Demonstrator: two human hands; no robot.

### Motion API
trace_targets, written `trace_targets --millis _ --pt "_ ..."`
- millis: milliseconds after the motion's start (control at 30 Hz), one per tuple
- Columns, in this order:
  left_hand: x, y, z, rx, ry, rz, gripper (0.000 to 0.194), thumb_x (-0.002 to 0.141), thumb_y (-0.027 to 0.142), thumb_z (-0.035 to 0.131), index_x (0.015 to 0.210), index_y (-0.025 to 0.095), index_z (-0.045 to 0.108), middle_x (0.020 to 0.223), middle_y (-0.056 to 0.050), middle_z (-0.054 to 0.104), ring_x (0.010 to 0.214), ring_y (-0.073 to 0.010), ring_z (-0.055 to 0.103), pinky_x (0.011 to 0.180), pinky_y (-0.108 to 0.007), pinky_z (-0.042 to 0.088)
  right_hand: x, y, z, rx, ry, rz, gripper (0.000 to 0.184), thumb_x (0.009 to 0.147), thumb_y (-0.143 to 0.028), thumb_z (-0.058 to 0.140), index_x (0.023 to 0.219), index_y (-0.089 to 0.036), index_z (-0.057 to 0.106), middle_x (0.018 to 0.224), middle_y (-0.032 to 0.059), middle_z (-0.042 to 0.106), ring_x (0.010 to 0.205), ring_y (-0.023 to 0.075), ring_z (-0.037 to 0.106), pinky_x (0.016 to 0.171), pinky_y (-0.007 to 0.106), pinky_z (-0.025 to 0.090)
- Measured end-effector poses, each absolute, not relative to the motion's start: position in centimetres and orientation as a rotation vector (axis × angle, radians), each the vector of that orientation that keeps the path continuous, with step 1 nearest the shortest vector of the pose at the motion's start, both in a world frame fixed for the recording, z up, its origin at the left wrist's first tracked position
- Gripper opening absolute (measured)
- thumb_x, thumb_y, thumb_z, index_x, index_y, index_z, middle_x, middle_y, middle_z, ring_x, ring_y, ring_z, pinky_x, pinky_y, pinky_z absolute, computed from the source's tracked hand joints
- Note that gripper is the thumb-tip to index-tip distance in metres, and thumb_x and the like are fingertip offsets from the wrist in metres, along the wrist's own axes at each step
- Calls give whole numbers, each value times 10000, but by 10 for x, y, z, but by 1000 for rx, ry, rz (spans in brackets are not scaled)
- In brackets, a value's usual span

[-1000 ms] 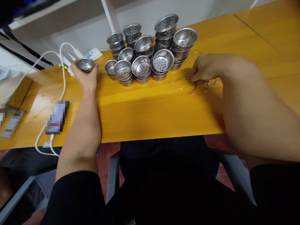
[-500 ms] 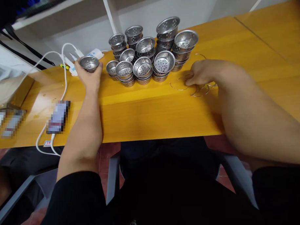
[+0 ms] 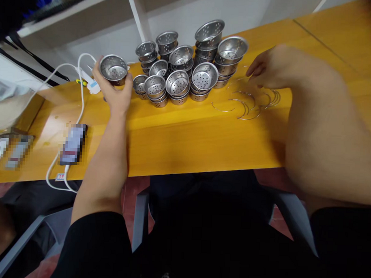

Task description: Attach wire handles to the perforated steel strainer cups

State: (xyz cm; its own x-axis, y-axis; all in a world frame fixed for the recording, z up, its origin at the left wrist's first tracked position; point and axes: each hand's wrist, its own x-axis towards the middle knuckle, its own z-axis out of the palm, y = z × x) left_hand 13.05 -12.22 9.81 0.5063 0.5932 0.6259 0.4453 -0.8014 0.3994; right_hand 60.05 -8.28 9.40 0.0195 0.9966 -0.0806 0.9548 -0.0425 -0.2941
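My left hand (image 3: 117,92) is wrapped around a perforated steel basket (image 3: 113,68), a small round cup with its open top facing up. It is above the left part of the table, left of the stacked baskets. My right hand (image 3: 268,71) is over the table just beyond several thin curved wire handles (image 3: 246,106). Its fingers are pinched together, slightly blurred, and I cannot make out what is between them. Between my hands stand several stacks of similar perforated baskets (image 3: 177,84), nested in each other.
A phone (image 3: 73,145) with a white cable (image 3: 81,95) lies on the yellow table (image 3: 179,143) at left. A white power strip (image 3: 91,85) is behind it. Another phone (image 3: 19,151) and a cardboard box (image 3: 28,111) are further left. A seated person's leg (image 3: 25,206) shows at lower left.
My right hand has moved up and away from the wire handles, uncovering more of them. My left hand has shifted slightly right, with the basket raised and tipped a little towards me.
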Motion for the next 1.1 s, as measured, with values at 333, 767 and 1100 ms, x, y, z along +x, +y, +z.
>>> trace_targets --millis 333,767,1100 --pt "169 -62 63 2320 1133 1601 972 940 900 897 1661 448 426 1651 -30 632 1766 -345 471 1526 -675 379 597 -107 109 -2122 -1527 332 206 996 -91 706 1137 -132 851 1041 224 860 941 333 868 796 407 609" --pt "197 -68 57 2175 1328 1509 1124 722 1042 924 1592 456 520 1642 -62 598 1717 -462 570 1499 -715 450 564 -85 90 -1382 -1601 210 181 1098 -111 637 1056 -136 811 1023 142 841 728 139 668 645 267 462" --pt "220 -83 45 2209 720 1163 1179 703 1202 758 1603 503 459 1502 -81 700 1448 -448 787 1237 -720 671 515 -108 80 -1076 -1651 375 194 984 -461 732 1096 -308 690 778 4 544 690 233 519 692 394 487"
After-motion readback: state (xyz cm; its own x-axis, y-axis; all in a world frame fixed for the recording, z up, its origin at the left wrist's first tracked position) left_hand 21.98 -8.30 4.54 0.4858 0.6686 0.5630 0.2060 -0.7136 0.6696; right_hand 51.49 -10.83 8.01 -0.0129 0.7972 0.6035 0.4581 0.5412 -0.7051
